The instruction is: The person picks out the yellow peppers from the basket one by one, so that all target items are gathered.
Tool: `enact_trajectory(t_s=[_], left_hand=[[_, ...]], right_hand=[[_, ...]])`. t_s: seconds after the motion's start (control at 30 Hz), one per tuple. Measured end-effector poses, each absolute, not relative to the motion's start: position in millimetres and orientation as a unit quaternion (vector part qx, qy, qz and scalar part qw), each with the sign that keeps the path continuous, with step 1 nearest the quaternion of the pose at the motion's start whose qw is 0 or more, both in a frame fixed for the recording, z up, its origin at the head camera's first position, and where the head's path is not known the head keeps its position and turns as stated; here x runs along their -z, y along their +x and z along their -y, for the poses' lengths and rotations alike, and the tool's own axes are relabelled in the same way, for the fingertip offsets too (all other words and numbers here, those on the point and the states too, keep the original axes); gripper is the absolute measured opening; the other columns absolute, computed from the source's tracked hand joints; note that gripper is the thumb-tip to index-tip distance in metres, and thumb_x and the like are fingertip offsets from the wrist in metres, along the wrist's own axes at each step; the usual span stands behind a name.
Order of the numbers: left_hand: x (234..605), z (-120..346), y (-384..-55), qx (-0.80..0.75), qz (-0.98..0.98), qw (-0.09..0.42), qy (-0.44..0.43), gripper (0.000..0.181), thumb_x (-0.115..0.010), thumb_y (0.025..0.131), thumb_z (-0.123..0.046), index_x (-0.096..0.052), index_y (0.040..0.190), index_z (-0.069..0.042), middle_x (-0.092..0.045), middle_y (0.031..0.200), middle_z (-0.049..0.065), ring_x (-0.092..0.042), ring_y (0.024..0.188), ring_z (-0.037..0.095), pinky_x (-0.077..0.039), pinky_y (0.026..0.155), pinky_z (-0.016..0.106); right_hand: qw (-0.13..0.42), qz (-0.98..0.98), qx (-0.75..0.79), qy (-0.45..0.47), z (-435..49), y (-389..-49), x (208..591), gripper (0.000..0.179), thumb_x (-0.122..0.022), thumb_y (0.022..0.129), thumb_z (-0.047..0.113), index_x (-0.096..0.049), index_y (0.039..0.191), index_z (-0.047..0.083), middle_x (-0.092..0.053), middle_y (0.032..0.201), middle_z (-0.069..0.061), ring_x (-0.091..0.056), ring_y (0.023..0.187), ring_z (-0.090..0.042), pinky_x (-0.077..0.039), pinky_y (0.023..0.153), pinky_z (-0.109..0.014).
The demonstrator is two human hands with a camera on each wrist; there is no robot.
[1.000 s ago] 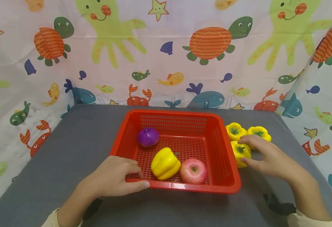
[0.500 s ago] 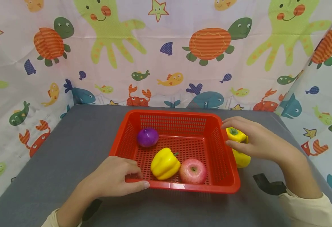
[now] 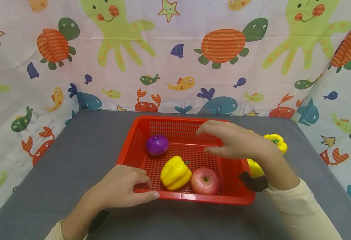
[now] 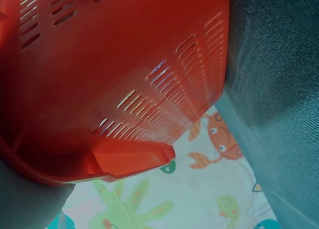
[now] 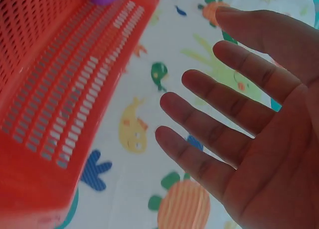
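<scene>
A red plastic basket (image 3: 190, 196) stands on the grey table. Its front left rim is gripped by my left hand (image 3: 126, 185), fingers over the inside and thumb along the outer edge. Inside lie a purple onion (image 3: 157, 145), a yellow bell pepper (image 3: 175, 173) and a red apple (image 3: 205, 181). Over the basket's right side hovers my right hand (image 3: 235, 140), holding nothing; its fingers are spread and nearly straight in the right wrist view. The left wrist view shows the basket's slotted outer wall (image 4: 124, 74), with the left hand out of sight.
Right of the basket sit more yellow bell peppers (image 3: 276, 142), partly hidden by my right hand and forearm. A printed sea-animal curtain (image 3: 175, 66) hangs around the table (image 3: 82, 150) at the back and sides.
My right hand has moved left from above the peppers on the table, across the basket's right rim, to above the basket. The left hand stays on the rim; the basket's contents have not moved.
</scene>
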State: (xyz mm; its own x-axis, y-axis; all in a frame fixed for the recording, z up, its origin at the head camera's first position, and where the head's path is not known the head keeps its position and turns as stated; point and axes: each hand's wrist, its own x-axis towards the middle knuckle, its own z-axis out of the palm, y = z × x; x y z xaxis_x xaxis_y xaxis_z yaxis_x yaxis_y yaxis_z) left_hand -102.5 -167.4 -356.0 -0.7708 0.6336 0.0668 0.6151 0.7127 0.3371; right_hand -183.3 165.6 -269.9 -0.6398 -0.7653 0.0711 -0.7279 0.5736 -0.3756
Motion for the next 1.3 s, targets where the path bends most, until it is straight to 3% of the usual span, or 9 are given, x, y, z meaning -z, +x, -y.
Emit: enact_trajectory(t_s=[0.37, 0.7, 1.0, 1.3], left_hand=[[356.9, 167.7, -103.0, -0.169, -0.924, 0.023, 0.341, 0.039, -0.057, 0.09, -0.067, -0.065, 0.074, -0.032, -0.047, 0.067, -0.024, -0.042, 0.054, -0.001, -0.038, 0.05, 0.022], [356.8, 167.5, -102.4, -0.18, -0.924, 0.035, 0.335, 0.039, -0.057, 0.09, -0.067, -0.069, 0.079, -0.032, -0.051, 0.07, -0.025, -0.045, 0.054, -0.001, -0.042, 0.052, 0.022], [356.1, 167.9, -103.1, -0.172, -0.923, 0.028, 0.344, 0.039, -0.057, 0.09, -0.067, -0.068, 0.077, -0.031, -0.049, 0.07, -0.023, -0.044, 0.057, -0.001, -0.04, 0.052, 0.022], [356.2, 167.8, -103.2, -0.173, -0.926, 0.032, 0.335, 0.037, -0.058, 0.089, -0.067, -0.068, 0.077, -0.033, -0.05, 0.07, -0.024, -0.045, 0.055, -0.001, -0.042, 0.053, 0.022]], right_hand=[[0.133, -0.885, 0.15, -0.42, -131.6, -185.6, 290.7, 0.05, -0.08, 0.087, 0.022, -0.06, 0.133, 0.02, -0.057, 0.135, 0.0, -0.052, 0.125, -0.021, -0.047, 0.099, -0.047], [0.213, -0.878, 0.087, -0.42, -103.9, -186.4, 315.0, 0.071, -0.085, 0.08, 0.033, -0.052, 0.143, 0.023, -0.054, 0.138, 0.003, -0.052, 0.121, -0.013, -0.045, 0.101, -0.037], [0.238, -0.875, 0.076, -0.414, -93.9, -187.4, 323.5, 0.077, -0.082, 0.083, 0.035, -0.045, 0.149, 0.023, -0.054, 0.138, 0.005, -0.052, 0.119, -0.014, -0.045, 0.1, -0.037], [0.228, -0.86, 0.1, -0.446, -94.0, -191.1, 330.0, 0.069, -0.085, 0.08, 0.036, -0.051, 0.14, 0.027, -0.056, 0.118, 0.012, -0.054, 0.105, -0.009, -0.048, 0.092, -0.032]])
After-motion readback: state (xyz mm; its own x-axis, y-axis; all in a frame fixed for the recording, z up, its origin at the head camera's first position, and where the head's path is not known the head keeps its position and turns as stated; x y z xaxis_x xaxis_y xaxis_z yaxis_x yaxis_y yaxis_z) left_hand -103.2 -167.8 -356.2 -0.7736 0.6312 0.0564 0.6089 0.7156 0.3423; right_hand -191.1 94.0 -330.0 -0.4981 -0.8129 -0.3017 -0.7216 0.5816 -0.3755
